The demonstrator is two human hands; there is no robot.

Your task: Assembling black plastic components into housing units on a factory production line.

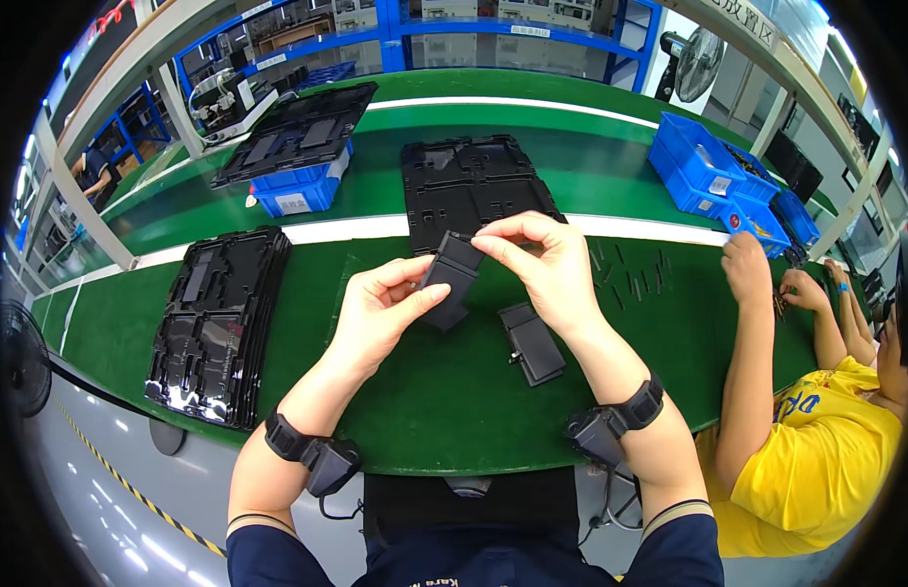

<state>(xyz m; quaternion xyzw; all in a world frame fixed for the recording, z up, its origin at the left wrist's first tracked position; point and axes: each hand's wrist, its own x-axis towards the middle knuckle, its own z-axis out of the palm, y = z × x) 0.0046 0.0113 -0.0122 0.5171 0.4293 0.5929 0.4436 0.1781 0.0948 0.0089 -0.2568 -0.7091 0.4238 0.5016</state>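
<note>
I saw left hand (377, 301) grip closed on black casing (455, 281) above bench (415, 421) | right hand (550, 266) grip pinched its far end | judged unfinished | second casing (533, 342) lay nearer, right, unheld

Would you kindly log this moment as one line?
left hand: holding black part | right hand: at its upper end | another black part: on green table

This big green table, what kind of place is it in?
Probably a factory workshop where things get put together. You can tell from the long green worktable, the stack of black plastic trays and the blue bins.
</note>
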